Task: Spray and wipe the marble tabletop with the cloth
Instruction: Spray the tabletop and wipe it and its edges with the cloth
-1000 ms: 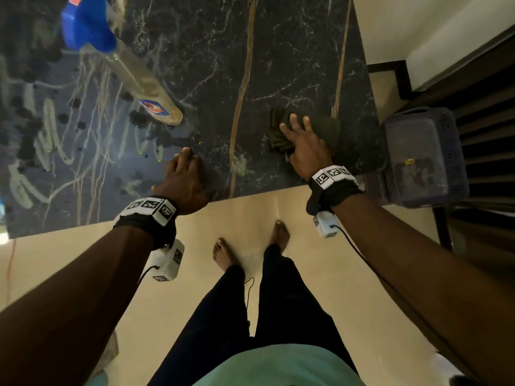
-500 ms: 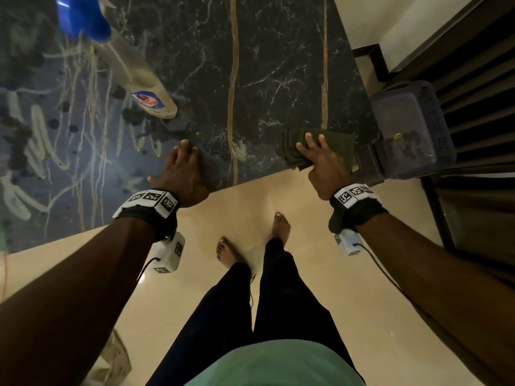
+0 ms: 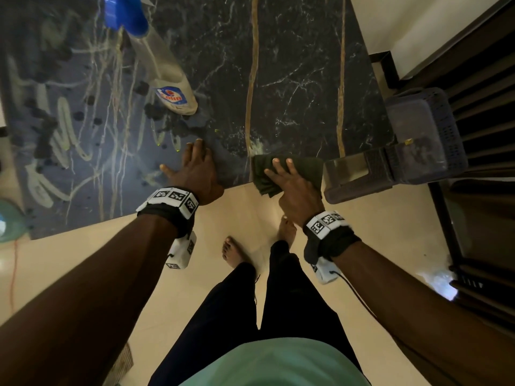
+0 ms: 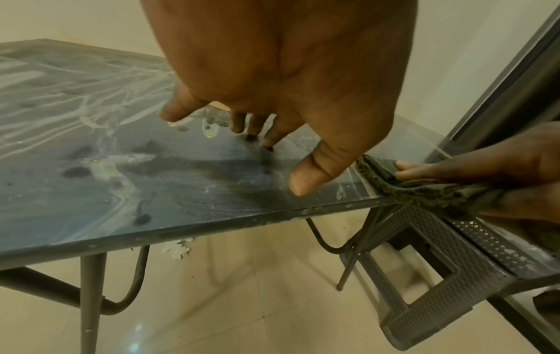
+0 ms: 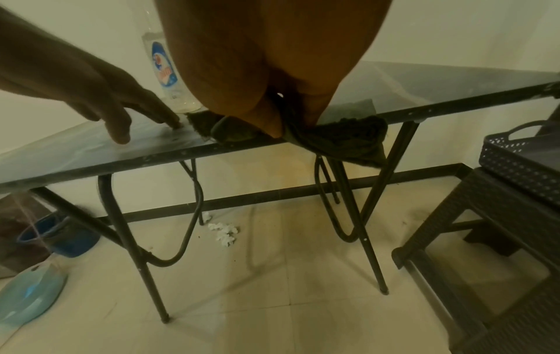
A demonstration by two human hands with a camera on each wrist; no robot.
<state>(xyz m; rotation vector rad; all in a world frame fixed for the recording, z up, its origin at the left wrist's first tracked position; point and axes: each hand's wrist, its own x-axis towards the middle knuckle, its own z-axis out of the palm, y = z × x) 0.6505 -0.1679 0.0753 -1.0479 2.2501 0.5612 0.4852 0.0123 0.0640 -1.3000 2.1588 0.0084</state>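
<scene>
Cloth now dragged back to near table edge, part overhanging; right hand presses it, thumb pinching beneath. Near-edge pass judged finishing. Left hand flat, fingers spread, braced on marble tabletop. Spray bottle standing untouched.

We are resting our left hand with fingertips touching the tabletop near its front edge, while our right hand is pinching the cloth at that edge.

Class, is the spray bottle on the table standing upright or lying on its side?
Upright: the spray bottle stands on its base on the tabletop.
</scene>
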